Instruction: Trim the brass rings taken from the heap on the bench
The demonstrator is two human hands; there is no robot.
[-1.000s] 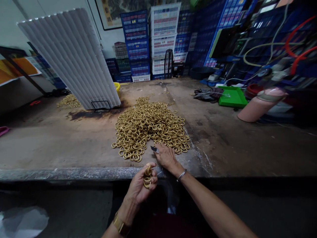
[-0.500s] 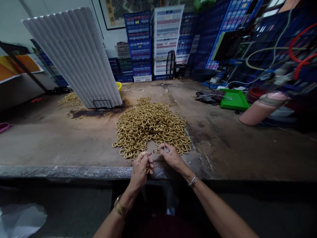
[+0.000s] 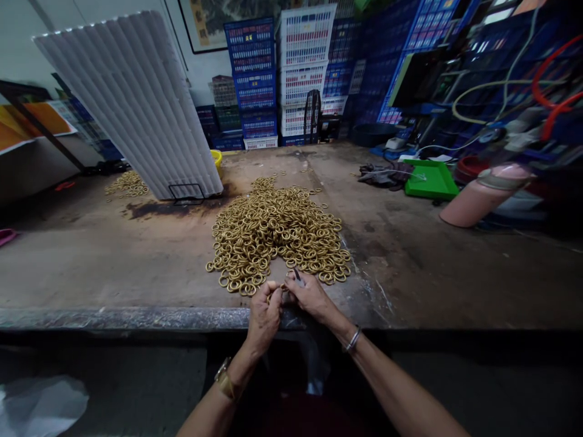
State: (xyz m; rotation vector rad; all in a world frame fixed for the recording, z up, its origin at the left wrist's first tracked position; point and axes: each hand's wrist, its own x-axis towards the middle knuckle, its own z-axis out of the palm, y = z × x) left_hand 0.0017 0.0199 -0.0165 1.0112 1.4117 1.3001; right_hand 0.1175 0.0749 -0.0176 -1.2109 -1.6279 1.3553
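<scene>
A heap of gold-coloured rings (image 3: pixel 273 224) lies on the table before me, with a notch in its near side. At the table's front edge, my left hand (image 3: pixel 264 315) is closed on a gold-coloured ring (image 3: pixel 269 298); whether more rings are in the palm is hidden. My right hand (image 3: pixel 312 297) meets it at the fingertips. It is closed around a small dark tool with a pointed, blade-like end (image 3: pixel 298 277), its exact kind unclear. The right fingertips touch the ring area between both hands, where details are too small to make out.
A tall white corrugated panel (image 3: pixel 136 109) leans in a black wire stand (image 3: pixel 186 194) at left. Stacked crates (image 3: pixel 252 79) line the back. On the right are a green tray (image 3: pixel 430 180), a dark cloth (image 3: pixel 382 175) and a pink bottle (image 3: pixel 478 197). More rings (image 3: pixel 127 183) lie far left.
My right hand has come left and slightly down from the heap's near edge to meet my left hand. The left hand has turned and shifted slightly right, its fingers now pinched.
</scene>
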